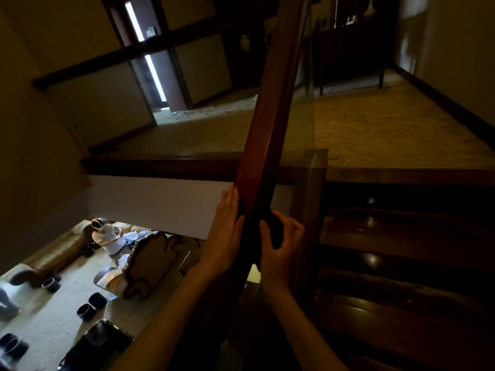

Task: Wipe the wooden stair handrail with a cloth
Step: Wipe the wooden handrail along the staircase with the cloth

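Head view, looking down along the wooden handrail (270,124), which runs from between my forearms up and away toward the carpeted landing (375,129). My left hand (225,236) lies flat against the rail's left face, fingers (231,202) straight and together, pressing on the wood and gripping nothing that I can make out. My right hand (281,250) is on the other side, fingers curled round a dark cloth (276,231) and holding it bunched against the rail's right face. A dark patch sits between my left palm and the wood too. It may be the same cloth wrapped over the top, but the light is too dim to tell.

As for progress, I judge the wiping is under way and far from finished. The cloth is on the rail at its near, lower stretch, and a long run of wood lies beyond my hands. The wood shows no clear difference between wiped and unwiped parts, so I cannot tell how much is done. The piece under my forearms is mostly hidden.

To my right the dark, glossy stairs (401,236) step up to the landing. To my left the stairwell opens onto a lit room below (67,303).
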{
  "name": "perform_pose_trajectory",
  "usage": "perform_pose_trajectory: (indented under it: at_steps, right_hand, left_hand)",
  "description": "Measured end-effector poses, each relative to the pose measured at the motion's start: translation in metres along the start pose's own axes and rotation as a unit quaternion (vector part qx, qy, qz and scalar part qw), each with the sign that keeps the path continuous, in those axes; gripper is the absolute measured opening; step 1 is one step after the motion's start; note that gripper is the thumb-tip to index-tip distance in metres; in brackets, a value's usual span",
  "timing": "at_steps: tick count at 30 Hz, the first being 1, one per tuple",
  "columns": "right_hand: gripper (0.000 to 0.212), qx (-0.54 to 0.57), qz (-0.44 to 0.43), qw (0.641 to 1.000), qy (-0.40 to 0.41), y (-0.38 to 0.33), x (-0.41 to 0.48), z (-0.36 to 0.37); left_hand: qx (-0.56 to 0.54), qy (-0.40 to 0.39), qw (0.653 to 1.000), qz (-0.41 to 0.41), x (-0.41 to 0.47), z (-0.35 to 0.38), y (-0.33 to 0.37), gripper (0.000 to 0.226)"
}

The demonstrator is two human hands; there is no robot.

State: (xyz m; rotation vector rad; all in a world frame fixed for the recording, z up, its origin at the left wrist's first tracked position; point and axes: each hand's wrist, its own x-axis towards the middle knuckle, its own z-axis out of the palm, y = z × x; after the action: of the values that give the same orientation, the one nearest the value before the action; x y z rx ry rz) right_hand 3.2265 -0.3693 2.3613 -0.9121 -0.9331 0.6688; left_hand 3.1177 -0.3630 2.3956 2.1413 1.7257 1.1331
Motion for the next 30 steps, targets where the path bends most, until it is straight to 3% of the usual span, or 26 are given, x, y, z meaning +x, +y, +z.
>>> perform_pose_trajectory:
  at_steps: [6, 10, 13, 17, 21, 26, 28, 30]
  right_hand:
    - [0.023, -0.070, -0.106, 0.992, -0.021, 0.019, 0.028, 0.026]
    - [0.020, -0.002, -0.033, 0.999, 0.032, 0.004, 0.121, 0.049]
    - [0.019, 0.008, -0.031, 0.999, 0.031, 0.006, 0.113, 0.045]
    - [0.023, -0.046, -0.141, 0.988, -0.049, 0.019, 0.027, 0.016]
    - [0.017, -0.131, -0.321, 0.930, -0.119, -0.011, 0.077, 0.046]
    - [0.016, -0.152, -0.228, 0.961, -0.046, -0.048, 0.154, 0.078]
    - [0.018, -0.217, -0.258, 0.939, -0.060, -0.048, 0.149, 0.067]
    - [0.020, -0.292, -0.352, 0.883, -0.107, -0.044, 0.122, 0.051]
  left_hand:
    - [-0.024, 0.043, 0.999, -0.003, 0.009, 0.014, -0.006, 0.058]
    - [-0.031, 0.056, 0.998, -0.009, 0.010, 0.015, -0.001, 0.052]
    - [-0.032, 0.055, 0.998, -0.010, 0.010, 0.014, 0.002, 0.051]
    - [-0.033, 0.057, 0.998, 0.001, 0.010, 0.013, 0.003, 0.053]
    - [-0.061, 0.079, 0.995, 0.004, 0.008, 0.012, 0.003, 0.047]
    - [-0.047, 0.071, 0.996, -0.009, 0.007, 0.012, -0.002, 0.053]
    - [-0.046, 0.075, 0.996, -0.022, 0.006, 0.012, -0.001, 0.056]
    - [-0.048, 0.094, 0.994, -0.042, 0.003, 0.014, -0.002, 0.059]
